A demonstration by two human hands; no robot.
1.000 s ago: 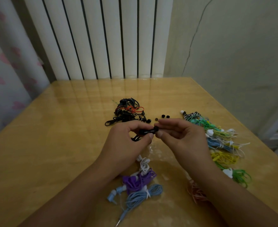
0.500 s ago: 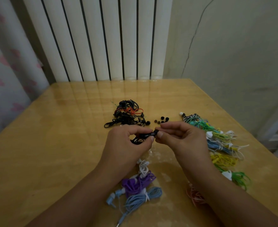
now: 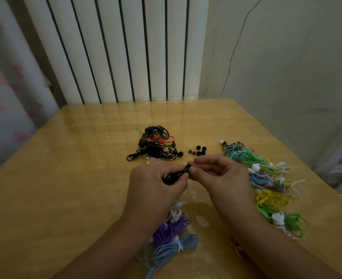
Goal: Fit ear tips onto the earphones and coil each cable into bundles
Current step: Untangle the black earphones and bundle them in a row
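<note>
Both hands meet above bench (image 3: 65, 178): left hand (image 3: 156, 184) clenched round black earphone (image 3: 176, 175), right hand (image 3: 222, 178) fingers (image 3: 192, 170) pinching its tip.

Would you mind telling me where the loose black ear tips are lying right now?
The loose black ear tips lie on the table just beyond the right hand, between the black earphone tangle and the zebra-striped bundle.

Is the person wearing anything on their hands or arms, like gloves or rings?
No gloves and no sleeves in view: both forearms are bare down to the picture's edge. The left hand has a gold-coloured ring on one finger. The right hand shows no ring, watch or bracelet.
</note>
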